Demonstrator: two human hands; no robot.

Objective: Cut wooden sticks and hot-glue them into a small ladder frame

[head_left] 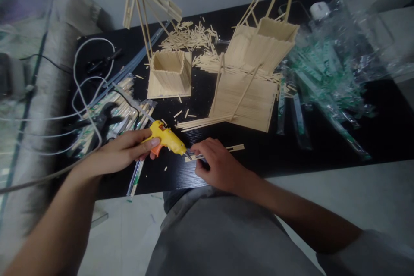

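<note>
My left hand is closed round the grip of a yellow hot glue gun with an orange trigger. The gun's nozzle points down and right, at the left end of a small assembly of wooden sticks lying near the table's front edge. Curled over these sticks, my right hand pins them with its fingertips beside the nozzle and hides their middle. Just beyond the hands, several loose wooden sticks lie partly over a flat stick panel.
A square stick box stands on its base at centre left; a larger stick structure is at back right. Short cut pieces are heaped behind. Plastic wrappers cover the right, while white cables and wrapped sticks lie left.
</note>
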